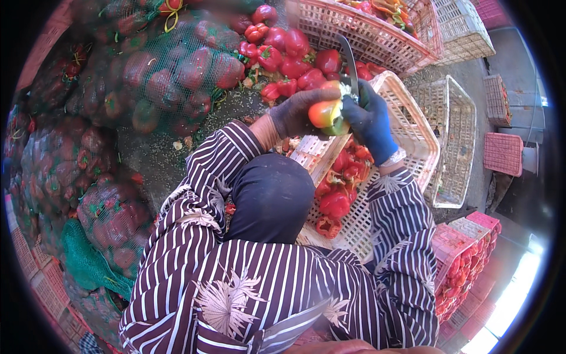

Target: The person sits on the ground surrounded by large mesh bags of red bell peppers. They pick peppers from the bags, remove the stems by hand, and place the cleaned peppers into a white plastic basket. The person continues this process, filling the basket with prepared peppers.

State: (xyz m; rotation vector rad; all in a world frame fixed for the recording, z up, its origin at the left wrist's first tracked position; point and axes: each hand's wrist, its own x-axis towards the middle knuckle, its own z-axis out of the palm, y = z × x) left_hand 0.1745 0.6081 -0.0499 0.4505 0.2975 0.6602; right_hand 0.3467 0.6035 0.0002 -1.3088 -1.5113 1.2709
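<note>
In a dark, soiled glove, my left hand grips a bell pepper, mottled red, yellow and green. Pale core and seeds show on its right side. A blue glove covers my right hand, which is shut on a knife. The knife's curved blade points up and away from me; its handle is hidden in the fingers. The right fingertips touch the pepper. Beneath my hands, a white plastic crate holds cut red peppers.
Whole red peppers lie heaped on the floor ahead. Green mesh sacks full of peppers crowd the left. A pink crate of pepper pieces stands ahead to the right. White crates and stacked filled crates line the right.
</note>
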